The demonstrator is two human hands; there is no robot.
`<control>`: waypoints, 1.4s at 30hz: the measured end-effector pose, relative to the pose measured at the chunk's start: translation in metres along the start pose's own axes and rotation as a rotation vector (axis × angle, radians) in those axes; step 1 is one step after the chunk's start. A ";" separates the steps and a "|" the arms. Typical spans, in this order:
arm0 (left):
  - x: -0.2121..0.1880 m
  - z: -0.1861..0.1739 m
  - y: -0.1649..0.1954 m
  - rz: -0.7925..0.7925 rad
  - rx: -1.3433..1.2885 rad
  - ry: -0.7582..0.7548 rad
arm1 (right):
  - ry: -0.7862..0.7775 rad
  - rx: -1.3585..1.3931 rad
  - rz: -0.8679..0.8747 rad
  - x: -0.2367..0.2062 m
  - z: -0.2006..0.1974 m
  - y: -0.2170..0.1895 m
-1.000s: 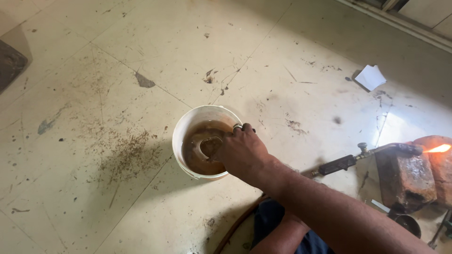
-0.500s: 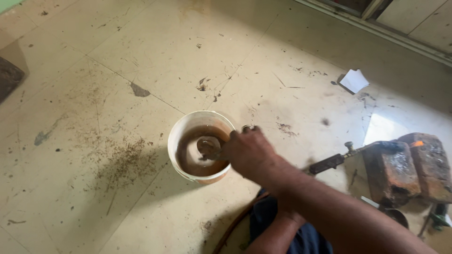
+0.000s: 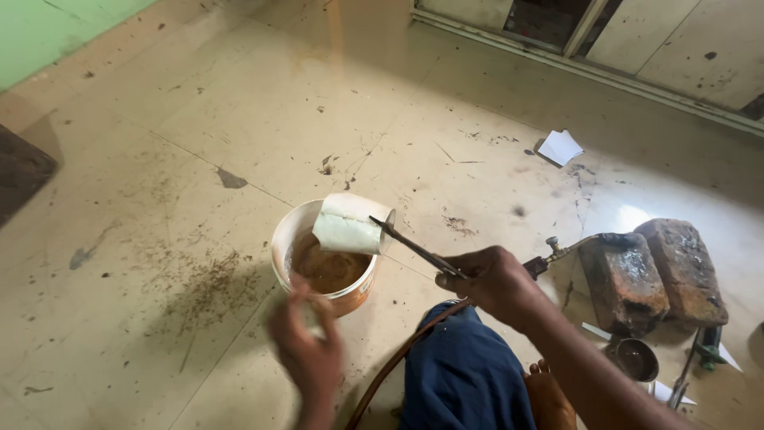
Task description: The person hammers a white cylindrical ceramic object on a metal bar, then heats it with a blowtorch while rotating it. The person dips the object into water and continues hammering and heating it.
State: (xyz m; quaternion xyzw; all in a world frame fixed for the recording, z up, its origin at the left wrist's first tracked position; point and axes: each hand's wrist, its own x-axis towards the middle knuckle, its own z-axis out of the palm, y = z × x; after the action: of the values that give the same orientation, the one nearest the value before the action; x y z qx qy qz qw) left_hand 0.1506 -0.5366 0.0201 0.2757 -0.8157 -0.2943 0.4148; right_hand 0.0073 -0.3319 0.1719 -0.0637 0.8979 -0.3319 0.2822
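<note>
My right hand grips thin metal tongs. Their tips pinch the rim of a white cup, which lies tilted on its side over a white bucket of brown liquid. My left hand is blurred with motion just in front of the bucket's near rim. I cannot make out whether it holds anything.
Two worn bricks sit at the right, with a torch head and its hose beside them. A small metal bowl lies below the bricks. A white paper scrap lies on the dirty tiled floor. My blue-clad knee is at the bottom.
My right hand has come out of the bucket and now holds the white cup up with the tongs. My left hand has entered the view. The flame at the bricks is gone.
</note>
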 end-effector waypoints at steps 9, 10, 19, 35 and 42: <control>0.136 -0.024 0.007 -0.553 -0.664 -0.651 | -0.049 0.096 -0.205 -0.015 0.022 0.014; 0.141 -0.025 0.011 -0.569 -0.568 -0.640 | -0.034 0.035 -0.214 -0.016 0.022 0.016; 0.157 0.021 0.012 0.123 0.448 -0.779 | 0.199 0.085 0.230 -0.038 -0.016 0.114; 0.178 0.018 0.002 0.373 0.848 -0.901 | 0.456 -0.130 0.336 -0.180 -0.018 0.399; 0.225 -0.001 0.016 0.563 0.771 -0.422 | 0.496 -0.032 0.225 -0.142 0.033 0.382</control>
State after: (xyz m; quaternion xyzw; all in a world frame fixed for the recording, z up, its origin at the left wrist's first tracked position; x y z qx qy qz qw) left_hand 0.0346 -0.6822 0.1483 0.1130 -0.9732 0.1013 0.1726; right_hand 0.1716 -0.0125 -0.0237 0.1151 0.9461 -0.2897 0.0877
